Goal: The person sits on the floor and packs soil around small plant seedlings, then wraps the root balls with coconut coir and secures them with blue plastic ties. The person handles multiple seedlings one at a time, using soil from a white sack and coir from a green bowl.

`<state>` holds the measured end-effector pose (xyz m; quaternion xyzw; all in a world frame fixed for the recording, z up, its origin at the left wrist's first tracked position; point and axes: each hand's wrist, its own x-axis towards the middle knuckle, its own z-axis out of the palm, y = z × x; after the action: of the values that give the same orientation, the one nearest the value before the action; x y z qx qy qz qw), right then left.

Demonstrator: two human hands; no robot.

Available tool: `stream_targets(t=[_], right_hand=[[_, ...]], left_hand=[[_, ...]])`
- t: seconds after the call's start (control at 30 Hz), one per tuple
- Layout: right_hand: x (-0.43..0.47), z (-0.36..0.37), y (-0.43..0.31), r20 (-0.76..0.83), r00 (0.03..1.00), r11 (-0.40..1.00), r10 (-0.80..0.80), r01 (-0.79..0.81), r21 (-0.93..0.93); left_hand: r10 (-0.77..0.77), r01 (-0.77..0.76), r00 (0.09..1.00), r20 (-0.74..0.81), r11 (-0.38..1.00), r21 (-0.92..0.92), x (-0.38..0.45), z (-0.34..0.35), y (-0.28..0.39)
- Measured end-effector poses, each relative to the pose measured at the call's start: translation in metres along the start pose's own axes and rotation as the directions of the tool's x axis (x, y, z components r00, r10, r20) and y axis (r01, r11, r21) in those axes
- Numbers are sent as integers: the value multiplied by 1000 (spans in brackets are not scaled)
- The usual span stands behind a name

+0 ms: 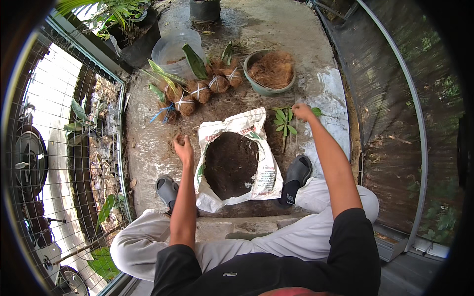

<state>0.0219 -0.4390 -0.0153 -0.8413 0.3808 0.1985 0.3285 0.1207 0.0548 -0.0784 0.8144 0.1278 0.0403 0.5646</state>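
A white woven sack (272,168) with its top folded down stands between my feet, and dark soil (231,162) fills its round opening. Left of the sack my left hand (183,148) hovers over the floor, thumb and fingers curled apart with no object plain between them. My right hand (303,112) is beyond the sack's far right corner, at leafy cuttings (284,120) lying on the concrete. Its fingers are bent down and partly hidden, so a grip on a stem cannot be made out.
Several coconut-fibre balls (200,91) tied with string, with leaves sprouting, sit beyond the sack. Behind are a clear plastic tub (177,46) and a green-grey bucket (272,88) of brown fibre (272,68). Wire mesh (74,155) borders the left, dark netting (385,111) the right.
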Motion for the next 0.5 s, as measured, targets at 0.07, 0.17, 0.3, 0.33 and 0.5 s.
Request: stream_targets(t=[0.07,0.17,0.3,0.33,0.5], right_hand=[[0,40,1,-5,1000,998,18,-18,57],[10,81,-2,76,996,997,34,-40,73],[27,117,3,174,984,992,45,-65,110],[30,124,4,191,977,985,94,-120,126],[33,138,10,-82,991,985,109,-97,140]], left_hand=[[-98,102,994,39,986,-131,-28,6,3],[-254,279,957,138,937,-211,-64,12,13],[-348,401,911,219,870,-286,-99,17,32],[-341,397,912,228,874,-281,-102,19,36],[-370,434,894,251,854,-287,-103,23,49]])
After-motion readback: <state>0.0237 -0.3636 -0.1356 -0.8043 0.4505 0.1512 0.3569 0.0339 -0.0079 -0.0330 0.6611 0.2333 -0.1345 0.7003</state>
